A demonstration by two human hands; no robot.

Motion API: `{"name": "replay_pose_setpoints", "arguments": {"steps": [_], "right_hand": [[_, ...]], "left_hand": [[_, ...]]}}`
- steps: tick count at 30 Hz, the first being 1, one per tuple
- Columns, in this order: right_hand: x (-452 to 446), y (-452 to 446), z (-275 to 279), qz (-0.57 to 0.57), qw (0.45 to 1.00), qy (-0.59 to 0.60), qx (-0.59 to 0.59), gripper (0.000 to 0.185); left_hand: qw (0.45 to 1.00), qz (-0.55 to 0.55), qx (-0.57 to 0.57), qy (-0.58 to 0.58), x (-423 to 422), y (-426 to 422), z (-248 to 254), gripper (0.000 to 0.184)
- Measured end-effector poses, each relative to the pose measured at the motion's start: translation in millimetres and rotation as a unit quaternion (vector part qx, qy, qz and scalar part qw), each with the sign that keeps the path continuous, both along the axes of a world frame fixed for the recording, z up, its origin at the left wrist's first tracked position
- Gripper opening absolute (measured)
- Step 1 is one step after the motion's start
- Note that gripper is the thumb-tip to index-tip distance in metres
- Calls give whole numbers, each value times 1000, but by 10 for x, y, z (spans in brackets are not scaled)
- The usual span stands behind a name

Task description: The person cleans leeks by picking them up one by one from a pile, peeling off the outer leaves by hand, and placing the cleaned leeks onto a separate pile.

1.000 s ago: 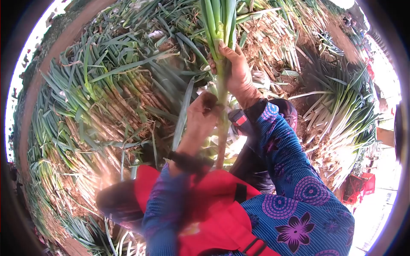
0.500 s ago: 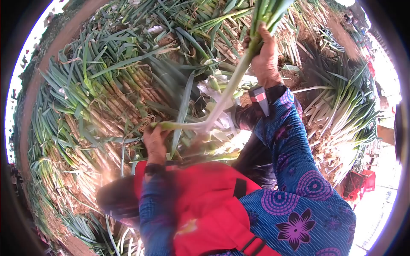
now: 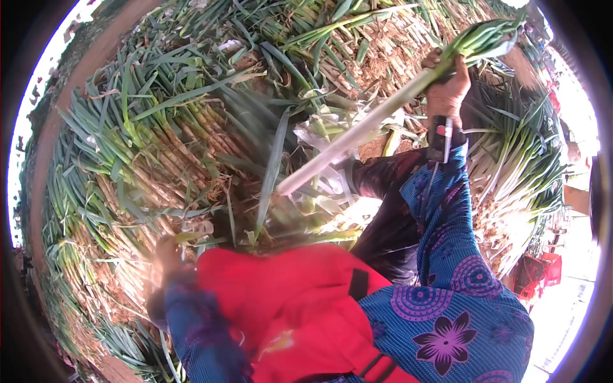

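Observation:
My right hand [image 3: 449, 89] is closed round a long leek [image 3: 367, 131] near the base of its green leaves. The leek slants across the view, its leaves to the upper right and its pale, smooth end at the lower left. Blurred by motion, my left hand [image 3: 167, 252] is low on the left, beside the heaped leeks. A pale yellow-green peeled leaf [image 3: 190, 235] trails from its fingers, which look closed on it. Loose peelings [image 3: 329, 207] lie on the ground under the leek's pale end.
Unpeeled leeks with brownish stalks [image 3: 185, 143] are heaped on the left and along the back. White-stemmed leeks [image 3: 504, 159] lie in a pile on the right. A red crate [image 3: 539, 277] stands at the far right. Clear plastic [image 3: 313, 131] lies among the peelings.
My left hand has pulled down and left, taking the peeled leaf off the stalk. My right hand has swung right with the leek, which now slants more.

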State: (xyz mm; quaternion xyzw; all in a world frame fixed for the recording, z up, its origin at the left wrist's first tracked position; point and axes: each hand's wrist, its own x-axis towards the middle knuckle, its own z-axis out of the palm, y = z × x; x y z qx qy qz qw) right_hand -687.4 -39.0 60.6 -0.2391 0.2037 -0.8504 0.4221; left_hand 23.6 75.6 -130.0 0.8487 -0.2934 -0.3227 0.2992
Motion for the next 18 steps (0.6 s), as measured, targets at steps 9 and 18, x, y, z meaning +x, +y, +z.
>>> {"name": "replay_pose_setpoints", "arguments": {"steps": [9,18], "right_hand": [[744,-119,67,307,935,-128,-127,54],[1063,-165,120,433,878,-99,-178,60]], "left_hand": [[711,-641,-73,279,-2823,-676,1265,50],[646,-436,28,626,-3804,-305,1530,52]]}}
